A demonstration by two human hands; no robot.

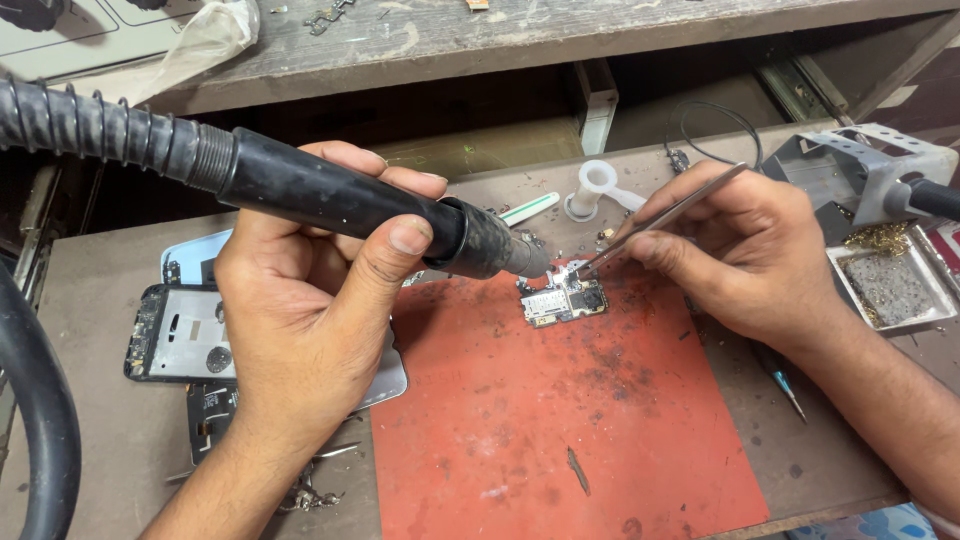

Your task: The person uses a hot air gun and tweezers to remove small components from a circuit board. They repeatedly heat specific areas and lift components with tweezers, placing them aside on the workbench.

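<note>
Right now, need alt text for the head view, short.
The left hand aims a black hot-air wand at a small circuit board on a red mat, while the right hand touches tweezers to the board. A stripped phone frame lies at left.

A mat (560, 420) is laid on the table (90, 440), reaching its front edge. A circuit board (562, 298) lies near the mat's rear edge. A phone frame (175, 345) is placed left of the mat. A tray (890, 285) sits at the table's right edge, a spool (592, 188) behind the mat.
</note>
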